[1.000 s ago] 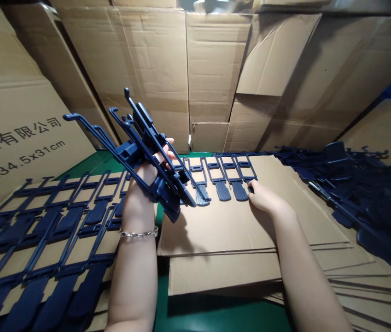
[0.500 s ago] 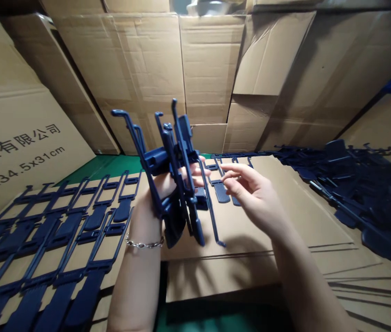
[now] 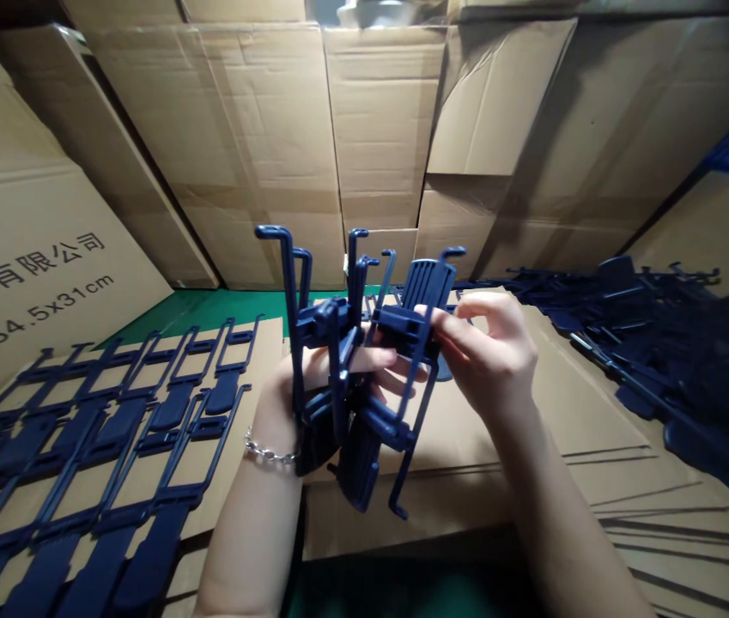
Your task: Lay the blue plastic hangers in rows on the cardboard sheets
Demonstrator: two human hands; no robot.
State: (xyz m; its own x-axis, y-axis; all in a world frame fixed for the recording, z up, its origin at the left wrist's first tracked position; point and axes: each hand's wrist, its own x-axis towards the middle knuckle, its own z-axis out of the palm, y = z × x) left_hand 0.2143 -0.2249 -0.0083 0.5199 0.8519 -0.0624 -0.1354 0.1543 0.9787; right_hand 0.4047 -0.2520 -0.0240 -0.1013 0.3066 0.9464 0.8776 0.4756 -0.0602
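A bundle of several dark blue plastic brackets (image 3: 331,318), with hooked arms and flat pads, stands roughly upright above the cardboard. My left hand (image 3: 373,359) is closed around it, partly hidden behind the parts, with fingertips showing on the right side. On the bundle's right, my right hand (image 3: 489,348) pinches a bracket with a ribbed pad (image 3: 427,283) by its side, thumb and forefinger at the crossbar. That bracket overlaps others in the bundle; whether they touch I cannot tell.
Rows of like brackets (image 3: 171,408) lie on cardboard at the left. A tangled pile of dark blue parts (image 3: 628,318) covers the right side. Stacked cardboard sheets (image 3: 467,489) lie in front of me, and cardboard boxes (image 3: 261,154) form a wall behind. A green surface (image 3: 209,305) shows between.
My right hand has closed from an open pose and now grips a bracket at the bundle's right. The bundle has turned, and its right-hand bracket now stands with its ribbed pad up.
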